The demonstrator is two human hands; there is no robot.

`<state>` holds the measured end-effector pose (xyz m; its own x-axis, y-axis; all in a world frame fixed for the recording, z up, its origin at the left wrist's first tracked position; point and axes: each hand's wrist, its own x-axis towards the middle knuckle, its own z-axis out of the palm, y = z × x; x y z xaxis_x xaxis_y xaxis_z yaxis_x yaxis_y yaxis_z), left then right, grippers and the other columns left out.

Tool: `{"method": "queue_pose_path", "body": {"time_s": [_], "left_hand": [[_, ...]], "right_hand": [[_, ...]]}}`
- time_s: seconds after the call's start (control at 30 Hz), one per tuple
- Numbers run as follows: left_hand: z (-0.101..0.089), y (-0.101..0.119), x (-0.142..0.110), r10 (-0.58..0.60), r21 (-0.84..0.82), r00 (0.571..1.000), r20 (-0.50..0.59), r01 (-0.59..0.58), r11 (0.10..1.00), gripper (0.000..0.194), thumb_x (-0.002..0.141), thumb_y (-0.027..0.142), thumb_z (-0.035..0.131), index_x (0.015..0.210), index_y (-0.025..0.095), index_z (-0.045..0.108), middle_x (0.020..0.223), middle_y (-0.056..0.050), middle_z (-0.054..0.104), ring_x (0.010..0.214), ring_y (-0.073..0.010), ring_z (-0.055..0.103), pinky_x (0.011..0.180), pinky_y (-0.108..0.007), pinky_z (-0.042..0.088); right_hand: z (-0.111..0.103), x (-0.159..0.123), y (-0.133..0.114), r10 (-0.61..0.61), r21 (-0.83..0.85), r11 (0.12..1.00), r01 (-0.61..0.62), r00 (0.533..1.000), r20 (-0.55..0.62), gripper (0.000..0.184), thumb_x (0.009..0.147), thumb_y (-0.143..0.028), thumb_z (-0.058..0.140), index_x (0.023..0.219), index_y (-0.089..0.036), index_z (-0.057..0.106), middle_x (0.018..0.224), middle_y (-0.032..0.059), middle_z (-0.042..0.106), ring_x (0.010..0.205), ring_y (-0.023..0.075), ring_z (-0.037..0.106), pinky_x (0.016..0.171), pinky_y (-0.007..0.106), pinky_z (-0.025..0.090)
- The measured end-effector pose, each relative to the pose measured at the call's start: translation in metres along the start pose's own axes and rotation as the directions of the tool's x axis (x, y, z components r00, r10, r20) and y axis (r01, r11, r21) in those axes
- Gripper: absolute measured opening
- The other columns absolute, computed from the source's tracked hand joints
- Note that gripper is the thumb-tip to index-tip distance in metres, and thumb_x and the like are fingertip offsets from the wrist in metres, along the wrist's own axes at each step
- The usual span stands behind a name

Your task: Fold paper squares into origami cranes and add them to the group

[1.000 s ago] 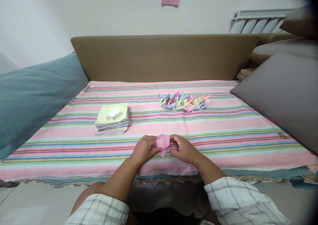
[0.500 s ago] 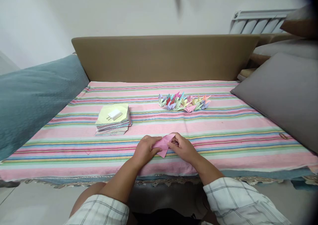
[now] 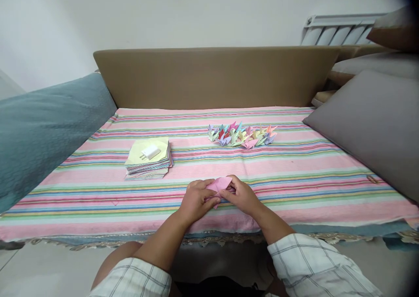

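A partly folded piece of pink paper (image 3: pixel 218 184) is held between both hands just above the striped cloth, near its front edge. My left hand (image 3: pixel 197 199) grips the paper's left side, its thumb and fingers lying across the lower part and hiding some of it. On the right side, my right hand (image 3: pixel 241 195) pinches the paper between thumb and fingers. Beyond the hands lies a cluster of several small folded paper cranes (image 3: pixel 242 135) in many colours. To the left sits a stack of square paper sheets (image 3: pixel 149 161) with a white plug adapter (image 3: pixel 150 151) on top.
The striped cloth (image 3: pixel 98 170) covers the sofa seat, with a brown backrest (image 3: pixel 212 78) behind. A teal cushion (image 3: pixel 52 131) leans at the left and a grey cushion (image 3: pixel 369 126) at the right. A small brownish loop (image 3: pixel 372 179) lies near the grey cushion.
My left hand has shifted right, its thumb and fingers now farther over the pink paper. Less of the paper's lower point shows. My right hand stays nearly in place.
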<state>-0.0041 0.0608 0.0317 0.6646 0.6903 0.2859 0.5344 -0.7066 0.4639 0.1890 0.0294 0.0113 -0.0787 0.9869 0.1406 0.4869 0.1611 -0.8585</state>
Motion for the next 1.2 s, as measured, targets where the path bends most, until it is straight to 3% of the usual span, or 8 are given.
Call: {"method": "queue_pose_path", "body": {"time_s": [0.23,0.67,0.83,0.93,1.0,1.13,1.2], "left_hand": [[0.007,0.004,0.003,-0.028,0.055,0.999,-0.032,0.03,0.998,0.029,0.085,0.037,0.053,0.067,0.025,0.072,0.115,-0.003,0.064,0.088,-0.0197,0.059,0.085,-0.038,0.04],[0.016,-0.001,0.004,-0.025,0.112,0.995,-0.094,0.036,0.993,0.022,0.083,0.038,0.057,0.075,0.024,0.072,0.113,-0.003,0.066,0.088,-0.0219,0.061,0.083,-0.04,0.042],[0.016,0.001,0.005,-0.033,0.138,0.996,-0.083,0.044,0.989,0.018,0.08,0.033,0.062,0.068,0.022,0.069,0.113,-0.002,0.066,0.088,-0.022,0.061,0.082,-0.04,0.043],[0.016,0.002,0.005,-0.053,0.104,0.996,-0.073,0.06,0.993,0.013,0.076,0.03,0.066,0.067,0.021,0.067,0.111,-0.004,0.067,0.09,-0.0229,0.061,0.083,-0.04,0.043],[0.016,0.002,0.004,-0.081,0.082,0.994,-0.076,0.087,0.993,0.008,0.074,0.028,0.067,0.078,0.021,0.067,0.109,-0.005,0.067,0.092,-0.0237,0.06,0.084,-0.04,0.043],[0.018,0.001,0.002,-0.136,0.106,0.986,-0.091,0.146,0.984,0.044,0.073,0.029,0.068,0.115,0.021,0.056,0.107,-0.007,0.067,0.094,-0.0254,0.059,0.086,-0.041,0.043],[0.019,0.0,0.002,-0.101,0.137,0.992,-0.078,0.111,0.984,0.05,0.075,0.03,0.067,0.122,0.022,0.052,0.11,-0.007,0.066,0.097,-0.0259,0.058,0.087,-0.042,0.043]], "right_hand": [[-0.001,0.002,0.001,0.039,-0.005,0.999,-0.039,0.999,0.007,0.022,0.079,-0.04,0.056,0.09,-0.02,0.055,0.078,-0.0011,0.063,0.071,0.0146,0.058,0.062,0.025,0.042],[-0.004,0.005,0.006,0.035,0.099,0.994,-0.037,0.999,0.022,0.025,0.085,-0.037,0.048,0.102,-0.021,0.056,0.081,-0.0004,0.064,0.074,0.0153,0.059,0.067,0.027,0.045],[-0.009,0.006,0.005,0.041,0.103,0.994,-0.042,0.999,0.008,0.032,0.087,-0.045,0.044,0.106,-0.021,0.054,0.064,-0.0048,0.051,0.06,0.0135,0.051,0.059,0.026,0.041],[-0.009,0.006,0.006,0.047,0.081,0.996,-0.046,0.999,-0.003,0.032,0.087,-0.046,0.042,0.105,-0.022,0.054,0.064,-0.0047,0.051,0.059,0.0137,0.05,0.059,0.026,0.04],[-0.008,0.006,0.007,0.065,0.079,0.995,-0.064,0.998,-0.011,0.032,0.087,-0.045,0.043,0.105,-0.022,0.054,0.067,-0.0037,0.054,0.061,0.0141,0.053,0.06,0.027,0.041],[-0.005,0.006,0.007,0.068,0.058,0.996,-0.064,0.995,-0.069,0.031,0.085,-0.043,0.048,0.105,-0.021,0.054,0.074,-0.0008,0.061,0.068,0.0155,0.058,0.066,0.029,0.045],[-0.005,0.006,0.007,0.036,0.008,0.999,-0.035,0.992,-0.123,0.026,0.083,-0.04,0.051,0.1,-0.021,0.057,0.08,0.0013,0.063,0.073,0.0164,0.059,0.069,0.03,0.046]]}}
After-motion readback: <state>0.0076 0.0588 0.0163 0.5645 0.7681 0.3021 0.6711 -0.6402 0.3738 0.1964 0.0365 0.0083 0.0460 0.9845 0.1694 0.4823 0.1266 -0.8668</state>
